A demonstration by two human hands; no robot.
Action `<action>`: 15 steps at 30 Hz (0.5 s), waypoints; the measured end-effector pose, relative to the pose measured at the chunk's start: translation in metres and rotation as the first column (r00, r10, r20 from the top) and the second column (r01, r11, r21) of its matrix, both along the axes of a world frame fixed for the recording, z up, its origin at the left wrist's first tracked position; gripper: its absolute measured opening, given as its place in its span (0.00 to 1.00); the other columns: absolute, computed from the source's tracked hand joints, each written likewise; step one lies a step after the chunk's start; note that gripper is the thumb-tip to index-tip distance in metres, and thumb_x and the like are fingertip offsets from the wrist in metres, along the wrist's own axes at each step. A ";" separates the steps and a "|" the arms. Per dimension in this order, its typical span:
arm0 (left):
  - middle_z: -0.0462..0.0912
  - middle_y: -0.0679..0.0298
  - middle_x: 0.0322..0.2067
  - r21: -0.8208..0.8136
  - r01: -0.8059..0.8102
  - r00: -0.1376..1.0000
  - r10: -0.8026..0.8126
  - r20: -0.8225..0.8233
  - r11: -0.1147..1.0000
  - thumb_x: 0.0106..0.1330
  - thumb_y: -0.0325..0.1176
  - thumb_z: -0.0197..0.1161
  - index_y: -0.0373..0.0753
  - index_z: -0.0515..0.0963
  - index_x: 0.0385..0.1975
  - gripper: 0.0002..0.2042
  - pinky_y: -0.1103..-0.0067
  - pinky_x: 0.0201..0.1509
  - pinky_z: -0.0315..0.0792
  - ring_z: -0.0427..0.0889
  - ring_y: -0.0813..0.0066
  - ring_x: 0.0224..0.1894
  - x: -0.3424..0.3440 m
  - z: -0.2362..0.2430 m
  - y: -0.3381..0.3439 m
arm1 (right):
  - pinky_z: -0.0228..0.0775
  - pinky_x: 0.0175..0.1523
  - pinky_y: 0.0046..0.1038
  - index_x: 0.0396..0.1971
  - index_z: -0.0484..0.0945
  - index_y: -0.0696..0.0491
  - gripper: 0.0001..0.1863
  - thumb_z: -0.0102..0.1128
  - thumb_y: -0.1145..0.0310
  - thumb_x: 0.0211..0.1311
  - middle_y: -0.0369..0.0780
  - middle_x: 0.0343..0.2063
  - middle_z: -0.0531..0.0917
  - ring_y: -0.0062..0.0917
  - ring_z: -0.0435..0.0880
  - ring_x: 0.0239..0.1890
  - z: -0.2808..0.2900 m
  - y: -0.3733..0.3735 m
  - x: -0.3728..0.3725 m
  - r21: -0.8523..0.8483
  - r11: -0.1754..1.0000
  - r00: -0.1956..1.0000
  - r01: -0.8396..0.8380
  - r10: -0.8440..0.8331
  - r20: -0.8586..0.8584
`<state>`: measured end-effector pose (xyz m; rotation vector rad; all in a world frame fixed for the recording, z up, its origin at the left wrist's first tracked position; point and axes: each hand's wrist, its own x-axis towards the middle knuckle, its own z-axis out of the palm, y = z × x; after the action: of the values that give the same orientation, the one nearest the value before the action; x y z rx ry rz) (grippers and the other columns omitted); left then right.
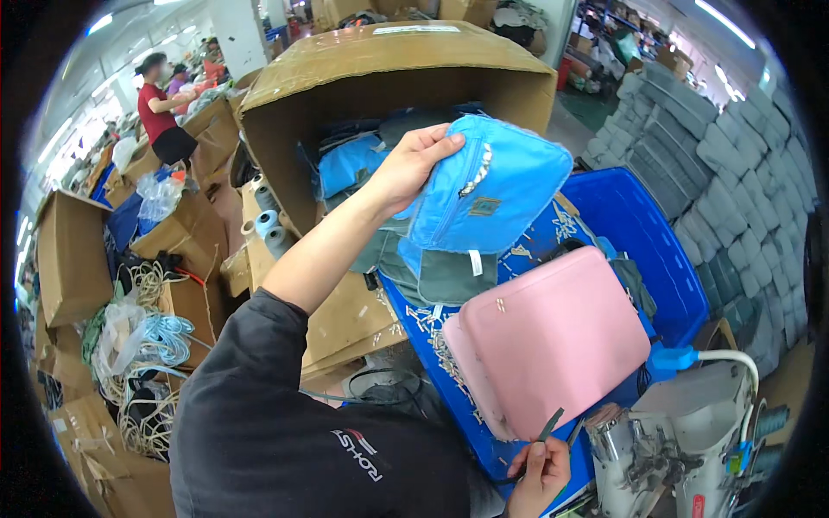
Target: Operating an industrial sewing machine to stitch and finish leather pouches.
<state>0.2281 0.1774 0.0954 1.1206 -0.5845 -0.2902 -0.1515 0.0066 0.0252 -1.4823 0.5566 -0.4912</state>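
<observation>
My left hand (418,162) is closed on the upper left corner of a light blue fabric pouch piece (518,186), holding it up before the open carton. The pouch has a zipper, a pale trim strip and a small tan patch. Below it lies a grey-green fabric piece (453,281) with a white tag. At the lower right my right hand (542,473) pinches a narrow dark green strip (549,425). That hand is beside the near edge of a pink fabric panel (553,332), which lies stacked on another pink piece over a blue work surface (413,304).
A large cardboard carton (393,47) with blue and grey fabric inside stands ahead. A sewing machine (691,423) is at the lower right, near a blue bin (665,250). Grey bundles (717,173) are piled right. Thread cones (268,226), cord coils (160,337) and another person (158,112) are left.
</observation>
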 end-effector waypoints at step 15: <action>0.76 0.49 0.53 0.893 0.292 0.024 -0.936 0.352 0.343 0.63 0.34 0.63 0.32 0.77 0.46 0.15 0.66 0.58 0.70 0.76 0.53 0.56 -0.113 -0.063 -0.101 | 0.58 0.18 0.16 0.39 0.69 0.56 0.04 0.54 0.73 0.70 0.42 0.23 0.80 0.14 0.67 0.13 -0.017 -0.013 -0.034 0.155 0.975 0.985 0.161 -0.168 0.032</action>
<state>0.1152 0.0765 0.0325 1.5157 -2.2709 -0.8308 -0.1858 -0.0066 0.0081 -1.2829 0.6704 -0.5970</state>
